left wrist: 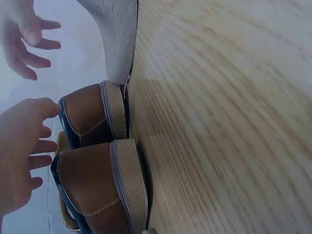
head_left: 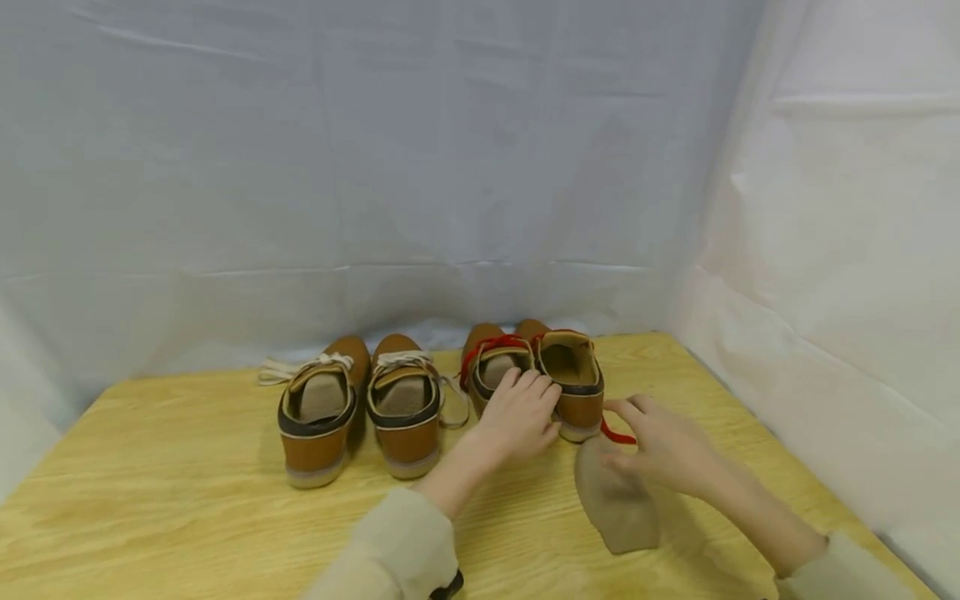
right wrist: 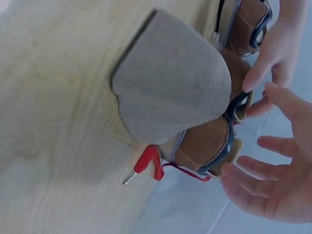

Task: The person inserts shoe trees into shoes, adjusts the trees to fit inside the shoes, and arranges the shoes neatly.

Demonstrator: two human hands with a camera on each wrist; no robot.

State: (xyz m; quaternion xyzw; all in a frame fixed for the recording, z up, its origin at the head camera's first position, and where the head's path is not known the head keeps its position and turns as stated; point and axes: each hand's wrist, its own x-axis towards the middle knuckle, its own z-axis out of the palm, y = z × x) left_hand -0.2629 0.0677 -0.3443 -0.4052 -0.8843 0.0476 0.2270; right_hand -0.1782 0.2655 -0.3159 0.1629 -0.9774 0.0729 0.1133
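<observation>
Two brown shoes with red laces stand side by side. My left hand (head_left: 519, 417) is over the back of the left red-laced shoe (head_left: 480, 337), its thumb by the collar of the right red-laced shoe (head_left: 581, 410). Its fingers look loosely extended in the left wrist view. My right hand (head_left: 671, 446) is spread, with a gap between thumb and fingers, near the right shoe's heel. A grey-brown insole (head_left: 617, 500) lies on the table behind that heel, partly under my right hand. The inside of the right shoe shows bare lining; a similar insole (head_left: 501, 367) is in the left one.
To the left stand two more brown shoes, one (head_left: 318, 450) beside another (head_left: 408, 442), with white laces (head_left: 281, 369) and insoles inside. A red lace end (right wrist: 146, 161) lies on the wooden table (head_left: 187, 500). Grey and white sheets (head_left: 480, 167) hang behind and at the right.
</observation>
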